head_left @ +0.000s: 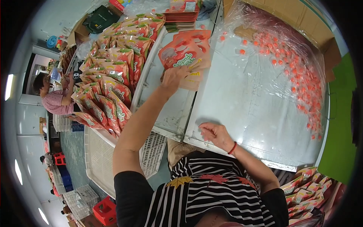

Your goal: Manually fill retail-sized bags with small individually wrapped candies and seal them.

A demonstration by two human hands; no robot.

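Observation:
Several flat red-and-orange printed pouches lie fanned out on the metal table. My left hand rests on their near edge, its fingers closed over a pouch at the side. Nearer to me, my right hand, with a red bracelet at the wrist, is above the front of the table. Its fingers are loosely bent and apart, with nothing visible in them. Small wrapped red pieces spread from a large clear plastic bag at the far right.
Filled red pouches stand in rows in a white crate at the left. A stack of flat pouches is at the back. Cardboard borders the far right. More pouches lie lower right. Another person stands at the far left.

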